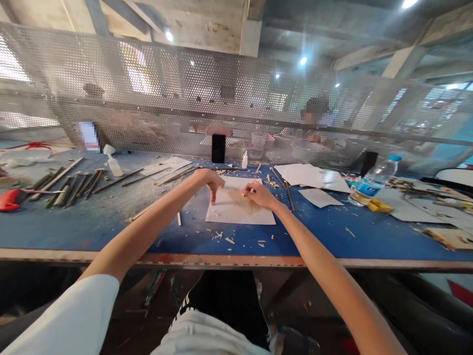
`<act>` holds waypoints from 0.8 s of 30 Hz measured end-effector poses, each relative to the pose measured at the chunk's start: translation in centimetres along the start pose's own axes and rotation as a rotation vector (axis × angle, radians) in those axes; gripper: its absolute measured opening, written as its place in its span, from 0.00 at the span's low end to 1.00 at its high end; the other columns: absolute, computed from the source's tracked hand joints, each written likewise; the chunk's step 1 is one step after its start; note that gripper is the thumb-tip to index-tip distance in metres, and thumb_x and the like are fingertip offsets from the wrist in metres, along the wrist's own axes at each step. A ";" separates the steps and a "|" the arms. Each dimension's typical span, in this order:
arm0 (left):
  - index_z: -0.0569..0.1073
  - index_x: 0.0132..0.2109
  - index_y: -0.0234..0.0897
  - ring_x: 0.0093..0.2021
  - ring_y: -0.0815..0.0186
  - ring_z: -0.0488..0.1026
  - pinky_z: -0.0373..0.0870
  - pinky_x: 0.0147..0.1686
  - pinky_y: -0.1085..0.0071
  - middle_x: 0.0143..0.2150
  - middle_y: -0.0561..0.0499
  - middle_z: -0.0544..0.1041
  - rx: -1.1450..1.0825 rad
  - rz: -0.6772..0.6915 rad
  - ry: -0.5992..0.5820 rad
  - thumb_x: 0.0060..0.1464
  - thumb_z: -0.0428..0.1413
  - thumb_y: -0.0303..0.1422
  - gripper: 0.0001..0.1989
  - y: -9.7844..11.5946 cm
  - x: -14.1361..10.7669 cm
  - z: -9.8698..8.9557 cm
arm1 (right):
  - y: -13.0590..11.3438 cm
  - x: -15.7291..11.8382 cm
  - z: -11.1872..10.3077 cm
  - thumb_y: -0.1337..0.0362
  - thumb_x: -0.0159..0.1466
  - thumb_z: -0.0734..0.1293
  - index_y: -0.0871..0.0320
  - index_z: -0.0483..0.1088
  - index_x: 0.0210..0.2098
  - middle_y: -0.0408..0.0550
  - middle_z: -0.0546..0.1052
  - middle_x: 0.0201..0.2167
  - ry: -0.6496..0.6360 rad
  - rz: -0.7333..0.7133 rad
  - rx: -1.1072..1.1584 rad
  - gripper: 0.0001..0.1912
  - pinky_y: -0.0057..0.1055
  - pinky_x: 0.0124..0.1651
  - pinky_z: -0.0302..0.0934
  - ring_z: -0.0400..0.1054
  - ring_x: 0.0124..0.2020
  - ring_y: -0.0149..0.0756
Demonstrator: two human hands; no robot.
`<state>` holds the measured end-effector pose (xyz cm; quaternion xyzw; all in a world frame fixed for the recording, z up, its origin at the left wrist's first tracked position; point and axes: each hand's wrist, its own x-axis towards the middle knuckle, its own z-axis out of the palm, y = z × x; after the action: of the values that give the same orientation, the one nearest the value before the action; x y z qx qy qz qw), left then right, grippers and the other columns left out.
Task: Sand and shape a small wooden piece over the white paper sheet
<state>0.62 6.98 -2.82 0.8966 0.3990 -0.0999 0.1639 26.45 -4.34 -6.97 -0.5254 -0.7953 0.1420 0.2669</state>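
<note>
A sheet of white paper lies on the blue table before me, with a patch of tan dust on its middle and right part. My left hand is at the paper's left side, fingers apart, one digit pointing down to the sheet; nothing shows in its grasp. Over the right half, my right hand has its fingertips pinched together. A small pale bit shows at those fingertips, too small to name. Wood shavings are scattered between the paper and the table's front edge.
Wooden sticks and a red-handled tool lie left. A dark phone and small white bottle stand behind the paper. Right are loose sheets, a water bottle and a yellow object. A perforated metal screen runs behind.
</note>
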 end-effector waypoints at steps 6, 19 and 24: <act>0.83 0.60 0.52 0.61 0.33 0.74 0.71 0.59 0.49 0.56 0.44 0.84 0.079 0.044 -0.042 0.18 0.80 0.55 0.54 0.0 -0.2 0.0 | 0.3 0.1 -0.6 0.63 0.67 0.74 0.55 0.82 0.36 0.48 0.76 0.42 -0.031 0.011 0.027 0.04 0.31 0.43 0.61 0.68 0.37 0.34; 0.81 0.61 0.52 0.57 0.35 0.77 0.74 0.55 0.53 0.57 0.44 0.84 0.167 0.030 -0.081 0.17 0.81 0.53 0.55 0.5 -0.7 -0.3 | 0.8 0.3 -1.1 0.64 0.64 0.77 0.56 0.81 0.31 0.47 0.76 0.37 -0.109 -0.034 0.037 0.05 0.31 0.42 0.60 0.69 0.37 0.36; 0.83 0.60 0.48 0.59 0.32 0.76 0.73 0.57 0.49 0.56 0.41 0.84 0.097 -0.007 -0.052 0.19 0.80 0.53 0.53 0.5 -0.4 -0.2 | 0.7 0.2 -1.0 0.64 0.65 0.76 0.56 0.80 0.32 0.48 0.75 0.41 0.010 0.007 -0.008 0.05 0.31 0.42 0.60 0.68 0.36 0.34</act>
<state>0.70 6.49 -2.35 0.8992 0.3925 -0.1430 0.1301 27.51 -3.93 -6.47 -0.5298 -0.7927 0.1373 0.2684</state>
